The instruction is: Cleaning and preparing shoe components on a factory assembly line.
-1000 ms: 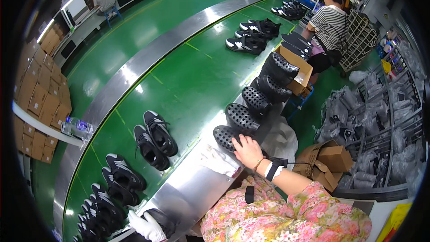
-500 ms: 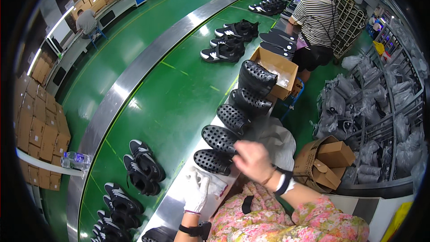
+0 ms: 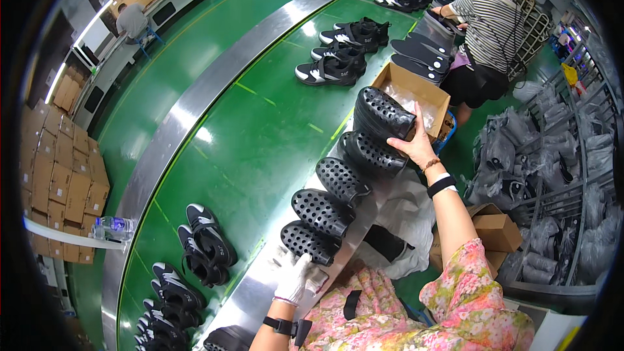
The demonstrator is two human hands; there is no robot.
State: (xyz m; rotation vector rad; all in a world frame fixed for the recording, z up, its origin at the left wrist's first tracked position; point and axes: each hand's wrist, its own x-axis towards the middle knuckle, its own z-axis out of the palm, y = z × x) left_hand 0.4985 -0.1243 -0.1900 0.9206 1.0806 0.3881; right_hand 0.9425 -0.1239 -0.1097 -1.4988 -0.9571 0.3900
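White-gloved left hand sits low at the near steel edge of the green conveyor belt, fingers loosely curled on a pale cloth-like piece; can't tell if it grips it. Left of that hand and farther out on the belt: pairs of black sneakers. Far left of them, a water bottle on a white rail, stacked cartons behind it.

Just above the left hand starts a row of black perforated clogs, overlapped sole-up along the belt edge, running up and right. Right hand, bare, black wristband, is at the top of that row: fingers spread and wrapped round the heel end of the top clog, palm against it, clog lifted off the next one.

Right behind that hand: open cardboard box. Beyond it, a person in a striped shirt beside flat black soles. Right of the hand: wire rack of grey bagged goods.
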